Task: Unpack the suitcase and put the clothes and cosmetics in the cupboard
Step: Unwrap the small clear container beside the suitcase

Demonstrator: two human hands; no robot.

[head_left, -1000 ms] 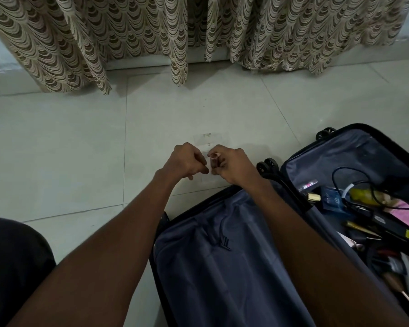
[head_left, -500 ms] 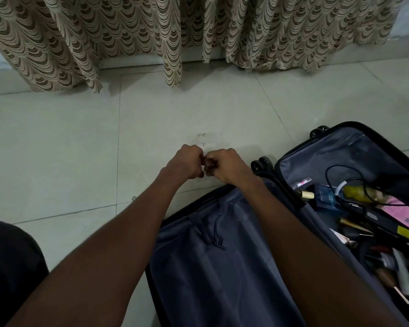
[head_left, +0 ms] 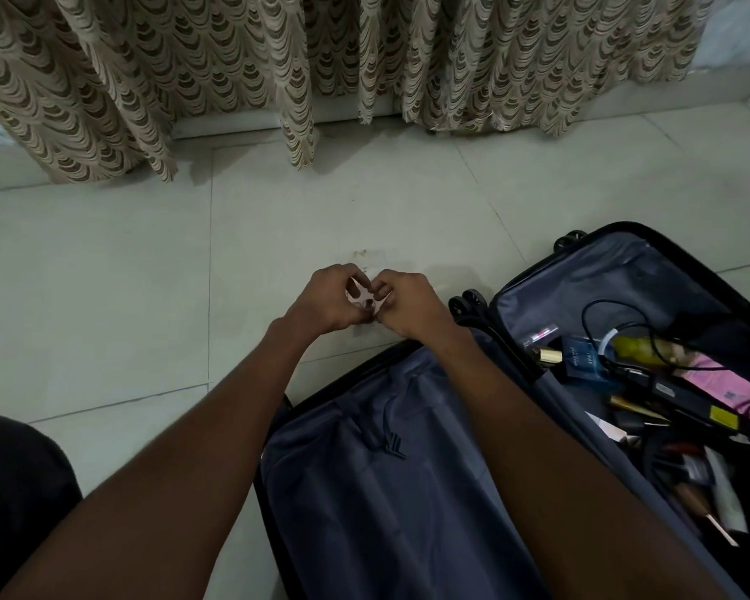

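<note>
Head view, listed left to right. Dark trouser knee (head_left: 14,504) at the lower left edge, over pale tiled floor (head_left: 105,275). Patterned curtain (head_left: 234,71) hangs across the far wall, hem just above the tiles.

Left hand (head_left: 321,303): fingers curled, pinching one side of a small pale scrap (head_left: 359,296), possibly a paper tag or wrapper; too small to identify. Right hand (head_left: 408,305): curled likewise, pinching the other side. Both are held above the floor just beyond the suitcase.

Suitcase (head_left: 602,249): lying open. Near half covered by a grey fabric divider (head_left: 386,491), smooth, with a dark pull tab; whatever lies under it is hidden. Far half holds loose cosmetics (head_left: 581,361), a dark blue box, a black cable, a pink packet, tubes and brushes, all jumbled together.

Risks, as a judgement: the scrap may tear or drop if the two pinches pull unevenly. Cupboard not in view. The cable lies tangled among the small items, so lifting one could drag others out.
</note>
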